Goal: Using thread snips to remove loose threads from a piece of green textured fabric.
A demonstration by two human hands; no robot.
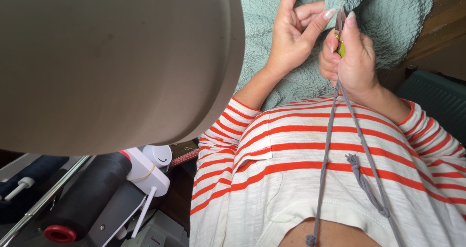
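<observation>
At the top of the frame, right of the middle, two hands meet over a soft green cloth point(388, 18). The picture is upside down, because the camera looks down the person's own body. So the hand point(296, 31) on the left of the frame is the person's right one. Its fingers are curled in loosely, and its thumb reaches out toward the other hand. It holds nothing that I can see, though the thumb tip is just beside the small tool.

The left hand point(352, 57) is closed in a fist around small snips point(340, 33) with a yellow-green handle. The snips stand almost straight up and down in the frame, and the thin metal tips point to the top edge, toward the cloth. I cannot tell if the blades are open.

A grey cord point(326, 150) hangs from the snips down across a white shirt with orange stripes point(272, 154).

In the upper left, a big tan round shape point(111, 62) fills the view. Below it sit a black thread spool point(85, 198) and white machine parts point(148, 174).
</observation>
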